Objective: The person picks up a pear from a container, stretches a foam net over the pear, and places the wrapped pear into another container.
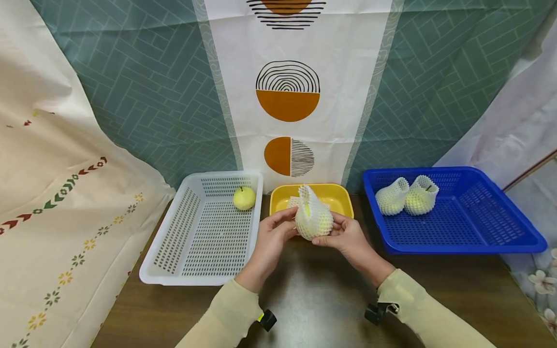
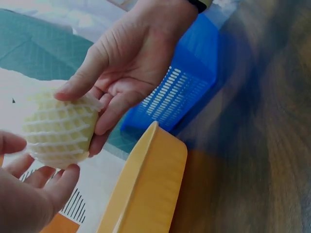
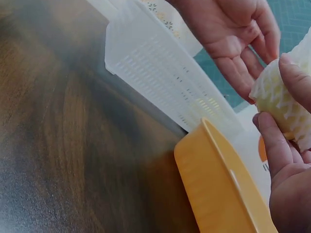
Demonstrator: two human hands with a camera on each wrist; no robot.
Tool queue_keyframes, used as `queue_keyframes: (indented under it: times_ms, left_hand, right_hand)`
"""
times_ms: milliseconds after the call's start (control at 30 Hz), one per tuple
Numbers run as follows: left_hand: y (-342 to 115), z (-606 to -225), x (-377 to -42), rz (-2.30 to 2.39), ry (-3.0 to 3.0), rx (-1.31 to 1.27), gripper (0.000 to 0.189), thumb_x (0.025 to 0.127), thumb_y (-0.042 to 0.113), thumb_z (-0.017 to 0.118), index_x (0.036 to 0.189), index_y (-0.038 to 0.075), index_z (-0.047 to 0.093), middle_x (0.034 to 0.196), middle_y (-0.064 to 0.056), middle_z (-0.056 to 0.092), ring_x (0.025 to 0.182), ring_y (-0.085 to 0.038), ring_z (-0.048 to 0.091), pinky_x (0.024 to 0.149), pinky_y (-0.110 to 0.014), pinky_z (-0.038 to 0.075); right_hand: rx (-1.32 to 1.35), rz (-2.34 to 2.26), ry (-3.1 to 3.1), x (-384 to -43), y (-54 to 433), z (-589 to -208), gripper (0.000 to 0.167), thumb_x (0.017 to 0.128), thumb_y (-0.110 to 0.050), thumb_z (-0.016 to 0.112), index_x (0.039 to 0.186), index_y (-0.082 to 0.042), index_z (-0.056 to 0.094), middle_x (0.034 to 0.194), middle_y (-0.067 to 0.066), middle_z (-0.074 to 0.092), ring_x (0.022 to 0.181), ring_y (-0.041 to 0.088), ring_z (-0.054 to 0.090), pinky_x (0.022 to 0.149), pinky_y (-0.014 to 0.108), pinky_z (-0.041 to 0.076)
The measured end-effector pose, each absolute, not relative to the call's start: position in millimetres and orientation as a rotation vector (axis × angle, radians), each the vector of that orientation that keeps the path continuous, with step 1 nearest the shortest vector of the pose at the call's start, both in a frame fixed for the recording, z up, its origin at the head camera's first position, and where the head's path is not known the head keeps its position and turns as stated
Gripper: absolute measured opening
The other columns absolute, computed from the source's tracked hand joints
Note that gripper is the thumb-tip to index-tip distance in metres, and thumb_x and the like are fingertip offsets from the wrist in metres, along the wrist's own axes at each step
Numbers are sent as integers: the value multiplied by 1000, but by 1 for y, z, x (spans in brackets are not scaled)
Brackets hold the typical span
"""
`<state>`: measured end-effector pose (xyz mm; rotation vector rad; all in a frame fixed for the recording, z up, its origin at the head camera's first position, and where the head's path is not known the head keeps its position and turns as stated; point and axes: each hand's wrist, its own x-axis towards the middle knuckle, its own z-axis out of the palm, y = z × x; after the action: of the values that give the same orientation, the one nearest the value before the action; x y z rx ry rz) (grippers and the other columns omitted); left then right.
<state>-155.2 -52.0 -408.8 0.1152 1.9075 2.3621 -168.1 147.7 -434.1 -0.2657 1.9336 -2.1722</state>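
Both hands hold a yellow-green pear [image 1: 323,225] in a white foam net sleeve [image 1: 307,197], above the table's middle. The sleeve's loose end stands up over the fruit in the head view. My right hand [image 1: 350,239] grips the right side, its thumb low on the net and its fingers behind. From the left, my left hand [image 1: 273,237] holds the other side with its fingertips at the net. In the left wrist view, the right thumb presses on the netted pear [image 2: 60,128] while the left fingertips touch its lower edge.
Just behind the hands stands a yellow basin [image 1: 341,193] with some netting inside. To the left, a white basket [image 1: 150,263] holds one bare pear [image 1: 244,198]. A blue basket [image 1: 470,246] on the right holds two netted pears [image 1: 421,195]. Patterned cloth [image 1: 304,140] hangs behind.
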Motion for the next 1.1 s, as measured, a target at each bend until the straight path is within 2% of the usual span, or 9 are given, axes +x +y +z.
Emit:
queue_keyframes:
  times_ms: [100, 267, 367, 433, 500, 600, 733, 900, 1100]
  left_hand:
    - [-54, -406, -154, 2327, 1888, 179, 41, 87, 10, 62, 127, 11, 57, 126, -9, 59, 108, -20, 60, 89, -32, 52]
    - [-53, -407, -156, 2257, 1921, 181, 59, 79, 12, 71, 133, 14, 49, 133, -5, 54, 116, -22, 58, 91, -30, 50]
    - [-53, -409, -157, 2232, 1941, 154, 63, 77, 16, 75, 134, 17, 49, 133, -3, 53, 115, -22, 59, 92, -32, 50]
    - [-53, -409, -158, 2215, 1950, 147, 63, 77, 18, 76, 134, 19, 49, 133, -2, 53, 115, -23, 59, 92, -32, 50]
    - [-53, -408, -158, 2196, 1953, 150, 64, 77, 17, 76, 135, 20, 49, 134, -2, 52, 116, -24, 58, 93, -32, 50]
    - [-52, -403, -157, 2170, 1963, 161, 67, 77, 14, 76, 137, 19, 47, 134, -4, 52, 113, -27, 59, 91, -32, 51]
    - [-52, -394, -151, 2161, 1972, 166, 71, 75, 7, 76, 138, 15, 45, 131, -7, 53, 106, -27, 63, 87, -31, 53]
    - [-51, -390, -148, 2193, 1953, 179, 72, 73, 2, 78, 136, 14, 45, 127, -8, 56, 105, -25, 64, 85, -32, 54]
    - [-51, -402, -156, 2212, 1932, 169, 78, 70, 2, 79, 137, 16, 42, 129, -7, 55, 108, -24, 63, 85, -32, 54]
  right_hand:
    - [-267, -2185, 1926, -170, 149, -435, 79, 67, -5, 82, 136, -7, 44, 123, 16, 60, 101, 20, 66, 81, 32, 55]
    - [-327, -2193, 1871, -169, 152, -435, 77, 77, -5, 74, 143, -15, 37, 130, 13, 57, 107, 18, 63, 83, 31, 54]
    - [-319, -2187, 1800, -169, 153, -432, 64, 88, -18, 64, 145, -18, 35, 135, 12, 52, 111, 18, 61, 88, 36, 52]
    - [-265, -2182, 1765, -169, 153, -430, 58, 92, -31, 56, 143, -14, 36, 134, 13, 50, 110, 19, 62, 89, 39, 50]
    - [-195, -2184, 1734, -170, 152, -429, 61, 92, -44, 50, 140, -8, 38, 131, 13, 52, 108, 20, 63, 89, 41, 49]
    - [-105, -2178, 1716, -172, 150, -427, 69, 91, -51, 49, 135, 2, 40, 122, 11, 60, 103, 19, 65, 88, 38, 51]
    - [-31, -2198, 1659, -174, 149, -428, 68, 91, -47, 52, 134, 5, 41, 114, 7, 65, 101, 18, 66, 87, 36, 51]
    - [89, -2270, 1579, -174, 152, -429, 53, 88, -36, 62, 125, 0, 47, 108, 5, 65, 96, 17, 67, 87, 34, 51]
    - [158, -2316, 1514, -174, 154, -430, 35, 91, -26, 60, 116, -4, 50, 104, 5, 65, 93, 16, 68, 85, 32, 52]
